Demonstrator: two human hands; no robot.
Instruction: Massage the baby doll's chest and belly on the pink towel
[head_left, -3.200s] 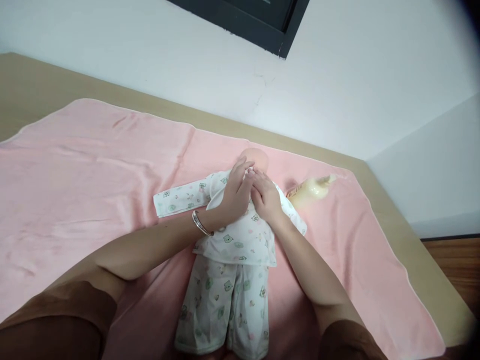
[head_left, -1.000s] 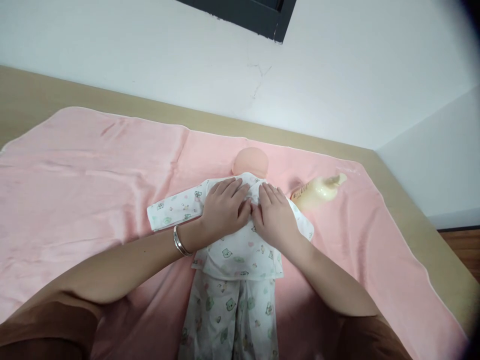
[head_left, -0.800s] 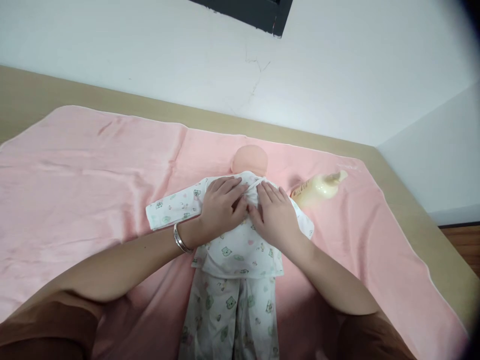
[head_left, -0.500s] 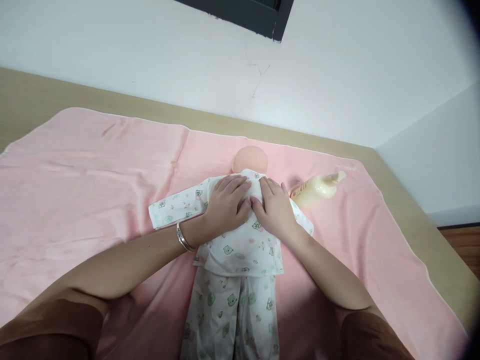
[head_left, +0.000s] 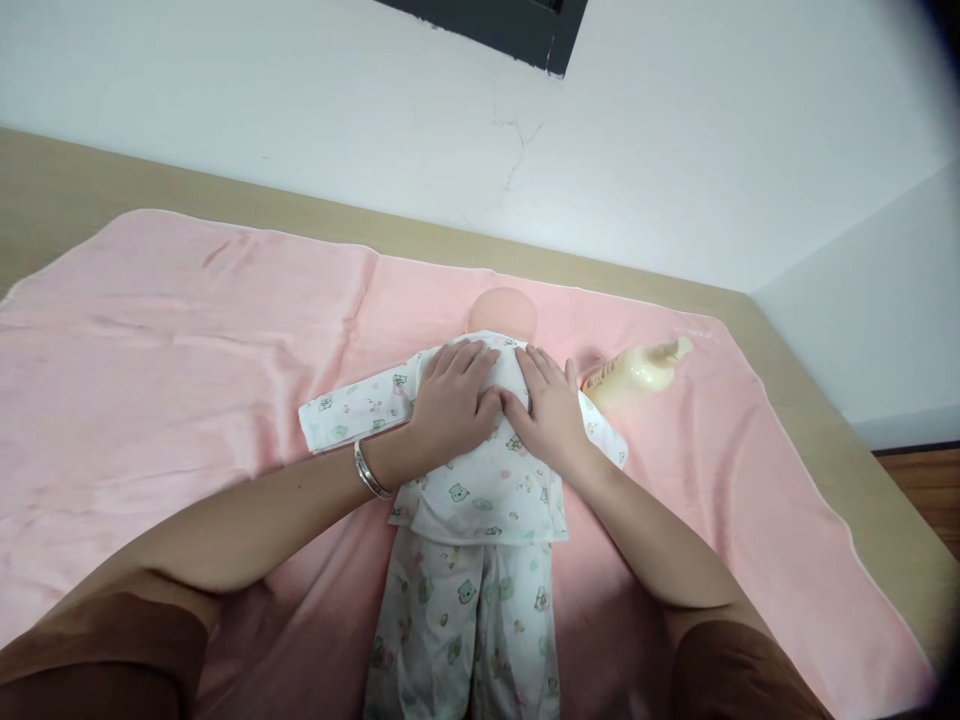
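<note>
A baby doll (head_left: 501, 312) lies stretched out on a pink blanket, with only the smooth round of its head showing and no face in sight. It wears a white printed top (head_left: 472, 500) and matching trousers (head_left: 442, 620). My left hand (head_left: 454, 405) rests flat on the upper left of the top, fingers pointing toward the head. On the upper right lies my right hand (head_left: 551, 405), also flat with its fingers apart. The two thumb tips meet at the middle. A silver bangle (head_left: 369, 470) circles my left wrist. Neither hand grasps anything.
A cream pump bottle (head_left: 637, 370) lies on its side beside the doll's right-hand sleeve. The pink blanket (head_left: 187, 340) covers most of a wooden surface (head_left: 817, 400). A white wall (head_left: 300, 100) with a dark frame (head_left: 525, 35) rises behind.
Both hands stay on the doll's top; their fingers are slightly more spread and the thumbs now touch. The view has shifted a little. The bottle has not moved.
</note>
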